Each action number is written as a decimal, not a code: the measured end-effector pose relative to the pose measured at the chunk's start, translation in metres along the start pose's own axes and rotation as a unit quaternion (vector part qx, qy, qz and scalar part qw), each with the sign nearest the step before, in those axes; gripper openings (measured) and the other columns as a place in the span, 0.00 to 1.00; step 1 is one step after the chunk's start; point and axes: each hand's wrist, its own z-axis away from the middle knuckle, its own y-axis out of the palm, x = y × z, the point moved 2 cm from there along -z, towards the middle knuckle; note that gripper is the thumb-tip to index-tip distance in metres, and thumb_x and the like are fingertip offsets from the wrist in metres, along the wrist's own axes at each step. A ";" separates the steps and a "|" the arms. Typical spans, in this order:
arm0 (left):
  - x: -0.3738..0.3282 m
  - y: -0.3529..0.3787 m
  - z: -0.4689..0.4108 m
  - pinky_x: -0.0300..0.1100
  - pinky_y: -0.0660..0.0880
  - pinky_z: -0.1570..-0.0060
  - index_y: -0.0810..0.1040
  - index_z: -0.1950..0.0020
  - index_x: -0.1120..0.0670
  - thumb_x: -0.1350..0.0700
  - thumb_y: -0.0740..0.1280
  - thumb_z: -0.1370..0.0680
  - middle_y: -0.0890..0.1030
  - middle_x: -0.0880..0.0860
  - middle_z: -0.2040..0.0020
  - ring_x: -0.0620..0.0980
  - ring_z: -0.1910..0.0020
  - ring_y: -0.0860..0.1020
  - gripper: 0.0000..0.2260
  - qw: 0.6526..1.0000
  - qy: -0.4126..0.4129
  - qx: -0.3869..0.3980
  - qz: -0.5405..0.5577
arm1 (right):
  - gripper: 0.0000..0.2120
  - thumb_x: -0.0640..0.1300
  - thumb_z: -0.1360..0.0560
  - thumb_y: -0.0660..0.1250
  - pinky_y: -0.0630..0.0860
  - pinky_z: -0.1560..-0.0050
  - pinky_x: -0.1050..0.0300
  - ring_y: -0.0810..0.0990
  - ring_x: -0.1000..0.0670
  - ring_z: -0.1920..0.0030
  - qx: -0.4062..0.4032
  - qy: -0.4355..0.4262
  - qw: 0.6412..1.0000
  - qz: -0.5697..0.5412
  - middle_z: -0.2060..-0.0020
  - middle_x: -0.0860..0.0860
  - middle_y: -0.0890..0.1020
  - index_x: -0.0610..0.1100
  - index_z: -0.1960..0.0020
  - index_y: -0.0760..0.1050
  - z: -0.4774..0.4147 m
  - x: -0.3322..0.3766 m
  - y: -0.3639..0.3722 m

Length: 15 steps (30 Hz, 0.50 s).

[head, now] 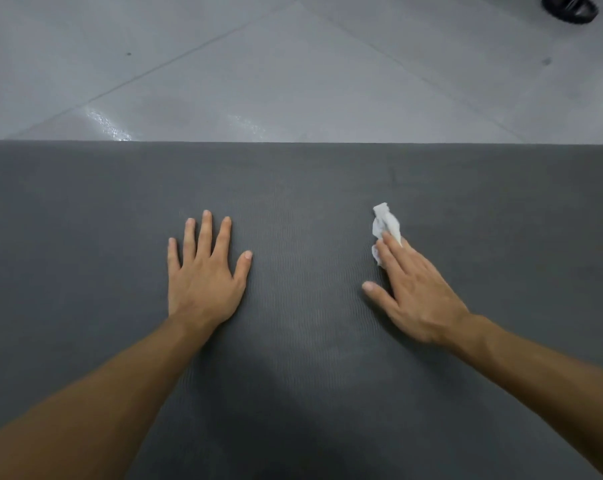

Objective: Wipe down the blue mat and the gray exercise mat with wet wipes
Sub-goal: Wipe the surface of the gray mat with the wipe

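The gray exercise mat (303, 188) fills the lower two thirds of the head view, its far edge running straight across. My left hand (204, 271) lies flat on it, palm down, fingers spread, holding nothing. To the right, my right hand (411, 289) presses a crumpled white wet wipe (385, 221) against the mat with its fingertips; most of the wipe sticks out beyond the fingers. No blue mat is in view.
Beyond the mat's far edge lies a gray tiled floor (293, 71) with shiny wet streaks (109, 124) near the mat. A black object (570, 8) sits at the top right corner.
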 end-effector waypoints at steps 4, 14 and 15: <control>0.001 0.000 0.000 0.59 0.42 0.19 0.50 0.15 0.47 0.32 0.41 0.19 0.47 0.52 0.14 0.54 0.16 0.43 0.35 1.000 0.007 -0.001 0.005 | 0.41 0.70 0.17 0.49 0.47 0.18 0.55 0.46 0.53 0.16 0.002 -0.117 0.993 -0.003 0.16 0.51 0.48 0.44 0.15 0.50 0.055 0.017 0.012; 0.003 0.000 0.001 0.59 0.43 0.19 0.51 0.15 0.47 0.33 0.44 0.17 0.47 0.52 0.14 0.54 0.16 0.43 0.34 1.000 0.011 0.007 0.011 | 0.38 0.68 0.16 0.47 0.54 0.20 0.49 0.59 0.46 0.18 -0.034 -0.037 0.997 0.057 0.16 0.48 0.55 0.42 0.17 0.57 0.089 -0.058 0.019; 0.003 0.000 0.002 0.59 0.43 0.19 0.51 0.15 0.47 0.33 0.44 0.18 0.47 0.52 0.14 0.54 0.16 0.43 0.34 1.000 0.013 0.007 0.011 | 0.39 0.69 0.17 0.45 0.53 0.20 0.50 0.57 0.47 0.18 -0.045 0.011 0.998 0.048 0.16 0.49 0.54 0.43 0.16 0.56 0.082 -0.071 0.014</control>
